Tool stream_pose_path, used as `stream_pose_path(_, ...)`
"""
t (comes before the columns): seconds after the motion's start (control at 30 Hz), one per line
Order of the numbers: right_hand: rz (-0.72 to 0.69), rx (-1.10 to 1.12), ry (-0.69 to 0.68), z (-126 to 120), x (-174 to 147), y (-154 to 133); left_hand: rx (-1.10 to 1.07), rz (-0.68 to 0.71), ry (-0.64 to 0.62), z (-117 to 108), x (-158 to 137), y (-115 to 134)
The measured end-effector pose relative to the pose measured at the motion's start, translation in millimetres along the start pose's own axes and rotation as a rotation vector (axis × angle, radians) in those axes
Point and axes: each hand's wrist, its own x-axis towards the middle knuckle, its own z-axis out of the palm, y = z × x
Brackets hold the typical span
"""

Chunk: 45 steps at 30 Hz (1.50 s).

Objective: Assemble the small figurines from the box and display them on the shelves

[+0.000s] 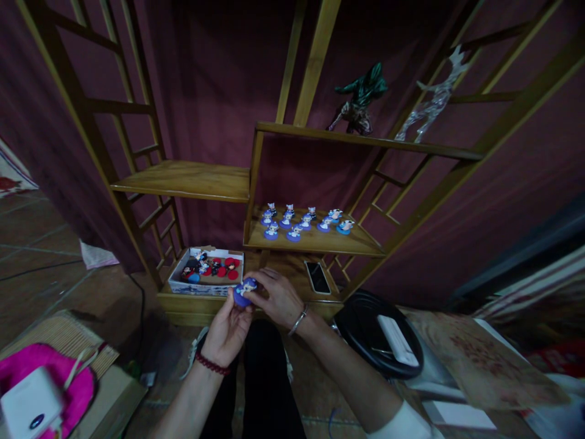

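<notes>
Between my two hands is a small purple figurine [245,291] on a round purple base. My left hand [228,332] grips the base from below, and a dark red bead bracelet circles that wrist. From the right, my right hand [276,299] closes its fingers on the figurine's upper part; a silver bangle is on this wrist. Just beyond my left hand stands an open box [173,285] with several figurines [217,267] on red and blue bases. Several purple-based figurines [295,232] stand in rows on the wooden shelf [320,244], with blue-based ones [345,227] at their right.
A phone [317,277] lies on the bottom board. Higher up stand a dark green statuette [361,97] and a clear deer ornament [432,100]. A black-lidded bin [365,335] is at right; a carton with a pink cloth [80,390] and a white device [31,402] is at left.
</notes>
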Motion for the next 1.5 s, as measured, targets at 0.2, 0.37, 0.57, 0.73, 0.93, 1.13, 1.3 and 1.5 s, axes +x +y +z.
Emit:
stream_pose_path(0.2,-0.072,-0.004,-0.043,-4,0,3,-0.009,-0.020,0.006,2,-1,-3)
stream_pose_path(0.37,-0.031,0.011,-0.024,-4,-1,6,0.014,-0.004,0.034,3,0,-3)
stream_pose_path(0.57,0.048,0.097,0.036,-4,-3,6,0.050,-0.004,-0.024,6,5,0)
stream_pose_path(0.73,0.116,0.187,0.103,-1,-8,8,0.061,-0.006,-0.102,6,7,2)
stream_pose_path(0.93,0.147,0.237,0.139,5,-15,15,0.079,-0.048,-0.143,3,8,2)
stream_pose_path(1.13,0.146,0.198,0.139,6,-17,14,0.075,-0.041,-0.157,4,9,-1)
stream_pose_path(1.3,0.178,0.208,0.160,7,-18,14,0.109,-0.038,-0.169,6,11,-3)
stream_pose_path(1.5,0.206,0.233,0.182,4,-20,16,0.147,-0.054,-0.190,5,18,-8)
